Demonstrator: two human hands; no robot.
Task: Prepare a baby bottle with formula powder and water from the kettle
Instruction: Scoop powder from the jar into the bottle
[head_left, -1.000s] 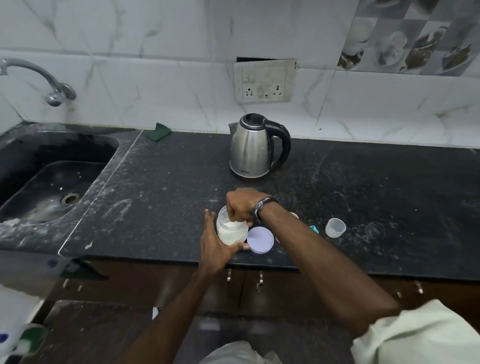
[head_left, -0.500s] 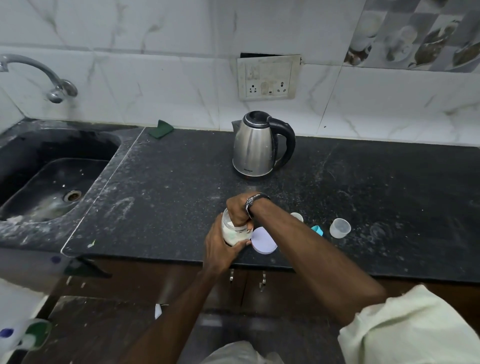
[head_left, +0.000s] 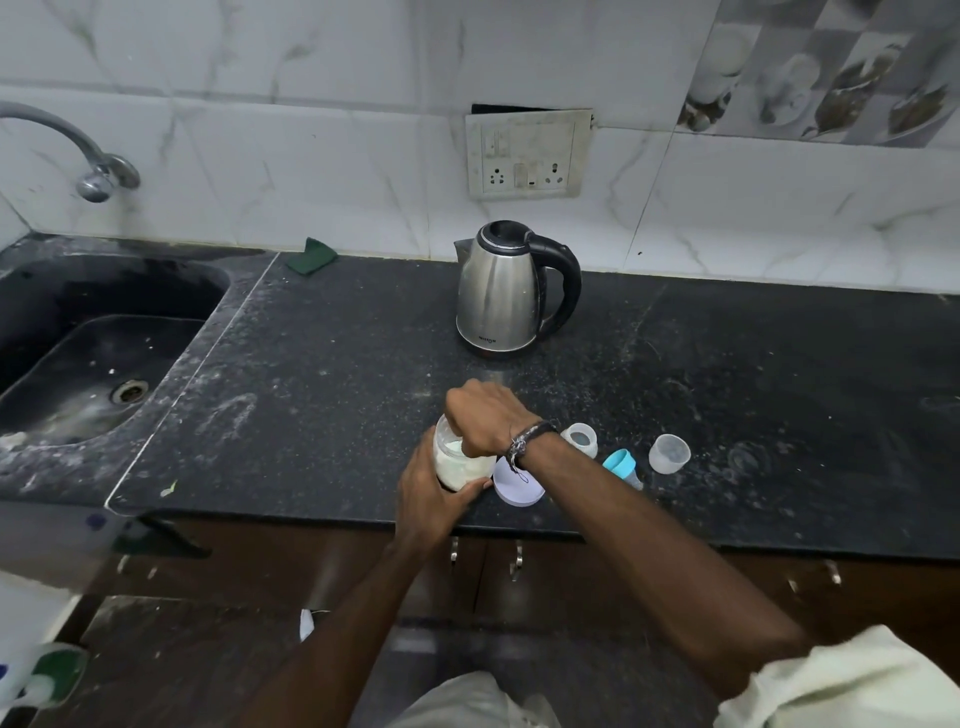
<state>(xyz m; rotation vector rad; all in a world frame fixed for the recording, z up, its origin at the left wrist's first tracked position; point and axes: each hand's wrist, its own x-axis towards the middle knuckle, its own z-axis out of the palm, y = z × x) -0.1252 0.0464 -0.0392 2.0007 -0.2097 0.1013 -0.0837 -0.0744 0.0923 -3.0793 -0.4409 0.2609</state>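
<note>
My left hand (head_left: 431, 499) grips a clear jar (head_left: 460, 465) of white formula powder from below and holds it tilted near the counter's front edge. My right hand (head_left: 485, 421) is curled over the jar's mouth with its fingertips inside; whatever they hold is hidden. The jar's lavender lid (head_left: 514, 486) lies flat just right of it. Behind my right wrist stands a small clear baby bottle (head_left: 581, 439). Next to it lie a blue-ringed teat (head_left: 621, 464) and a clear cap (head_left: 669, 453). The steel kettle (head_left: 506, 291) with a black handle stands farther back.
A black sink (head_left: 98, 353) with a tap (head_left: 98, 176) takes up the left. A green scrub pad (head_left: 311, 254) lies by the wall. A socket plate (head_left: 527, 153) sits above the kettle. The dark counter (head_left: 779, 395) is dusted with white powder.
The jar went from standing upright to being tilted in my left hand. My right hand stayed at its mouth, fingers reaching in.
</note>
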